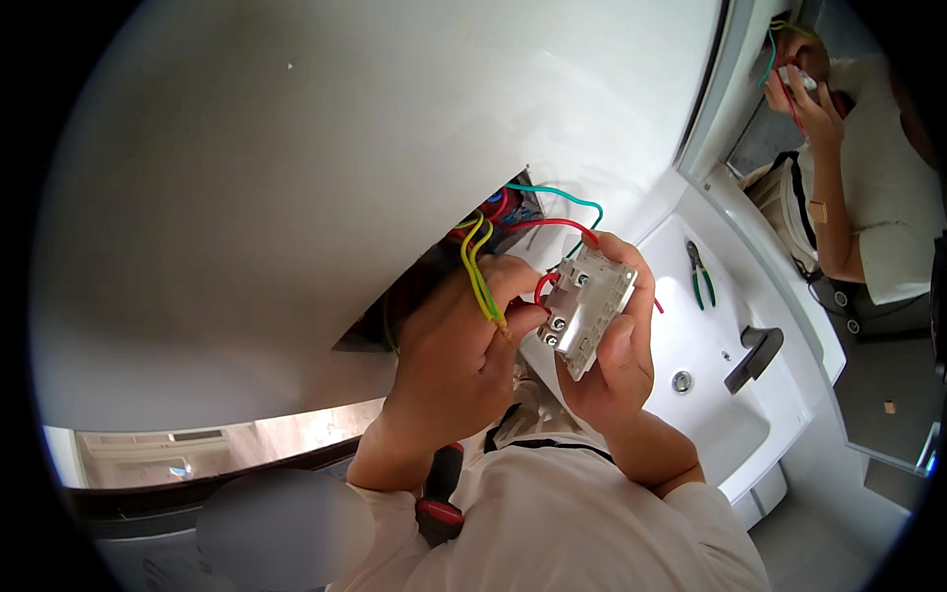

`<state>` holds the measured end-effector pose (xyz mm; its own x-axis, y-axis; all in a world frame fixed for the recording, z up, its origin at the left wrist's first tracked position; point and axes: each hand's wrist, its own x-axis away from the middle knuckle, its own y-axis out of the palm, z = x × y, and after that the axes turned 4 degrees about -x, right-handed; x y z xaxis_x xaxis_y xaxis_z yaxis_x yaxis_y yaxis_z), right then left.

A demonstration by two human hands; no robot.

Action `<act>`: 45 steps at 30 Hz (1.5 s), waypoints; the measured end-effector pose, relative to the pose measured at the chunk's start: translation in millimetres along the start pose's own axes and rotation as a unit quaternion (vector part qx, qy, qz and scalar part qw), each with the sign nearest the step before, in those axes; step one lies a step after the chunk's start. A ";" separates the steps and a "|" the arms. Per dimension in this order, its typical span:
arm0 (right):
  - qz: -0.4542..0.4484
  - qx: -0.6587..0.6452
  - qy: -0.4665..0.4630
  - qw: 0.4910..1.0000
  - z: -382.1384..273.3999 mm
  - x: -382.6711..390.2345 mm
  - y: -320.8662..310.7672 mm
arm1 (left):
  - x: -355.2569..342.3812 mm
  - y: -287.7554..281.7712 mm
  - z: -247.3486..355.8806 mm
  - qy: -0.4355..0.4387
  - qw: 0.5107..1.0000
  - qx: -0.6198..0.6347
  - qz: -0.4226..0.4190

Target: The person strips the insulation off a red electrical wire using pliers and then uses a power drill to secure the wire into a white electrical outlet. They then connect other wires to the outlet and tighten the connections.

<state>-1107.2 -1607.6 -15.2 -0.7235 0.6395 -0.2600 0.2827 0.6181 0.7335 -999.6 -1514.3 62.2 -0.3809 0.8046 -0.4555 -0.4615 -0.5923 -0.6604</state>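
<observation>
My right hand (617,365) grips a white wall socket or switch module (595,306) by its edges, with its screw terminals facing up. My left hand (459,340) is closed at the module's left side, thumb and finger pinching a short red wire (544,286) at the terminals. Another red wire (552,223) runs from the wall opening (528,205) to behind the module. A green wire (582,198) loops out beside it. Yellow-green wires (475,264) hang across my left hand, their bare copper ends near its knuckles.
A white washbasin (735,449) with a dark faucet (754,359) stands to the right; green-handled pliers (700,276) lie in it. A mirror (878,345) on the far right reflects my arms. A red and black tool (441,498) is beside my left arm. The white wall panel (326,178) fills the upper left.
</observation>
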 end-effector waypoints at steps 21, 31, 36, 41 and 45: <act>0.020 -0.026 0.009 0.999 8.0 10.8 -2.9 | 0.0 -4.0 -4.8 0.012 1.000 0.006 -0.010; 0.011 -0.076 -0.008 0.997 1.9 2.5 4.7 | 4.5 -6.9 -9.4 0.006 1.000 0.021 -0.013; -0.002 -0.011 0.008 1.000 0.2 0.0 1.1 | 6.9 -11.1 -7.5 -0.020 0.999 0.023 -0.042; -0.036 -0.019 0.055 0.998 -0.7 -0.5 -4.5 | 4.4 -11.4 -4.8 0.003 0.998 0.039 -0.040; -0.031 0.137 0.053 0.989 2.5 -0.9 -8.9 | 4.7 -14.8 -12.4 0.063 0.996 0.036 -0.050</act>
<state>-1107.6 -1612.6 -23.1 -0.8031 0.5533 -0.2209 0.3851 0.7650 0.5162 -984.6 -1501.2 62.4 -0.2281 0.8557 -0.4646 -0.5498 -0.5070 -0.6639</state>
